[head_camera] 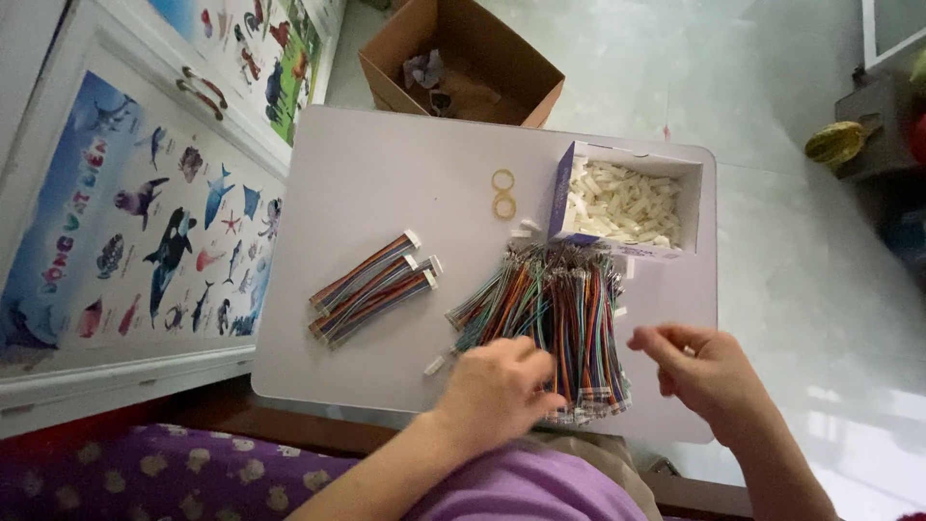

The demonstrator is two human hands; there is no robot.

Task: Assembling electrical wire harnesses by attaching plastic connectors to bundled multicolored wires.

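Closest to us, our left hand sits knuckles-up on the near end of the loose wire pile, fingers curled down into the strands, so it looks like it's pinching or picking at a wire, though we can't see exactly which one. Our right hand hovers just right of the pile, off the wires, with fingertips drawn together; if there's something tiny pinched in there, we honestly can't tell.

The bit that matters: the wires run roughly near-to-far, long axis pointing away from us, fanned out a little toward the left. Their near ends lie right under and between our hands, with the far ends up against the box. So the pile is directly ahead of the left hand and to the left of the right hand. The left one is clearly nearer, already touching.

Left of the pile, well apart from it, we've got three finished bundles lying side by side on the tabletop, angled diagonally, each capped with a white connector at its upper right end.

Further out, the open box full of small white connectors sits just beyond the pile's far end. Two rubber bands lie beside it on the left, one touching the other.

Past the tabletop edge there's a cardboard box on the floor, and off to the left a panel with sea-animal posters.
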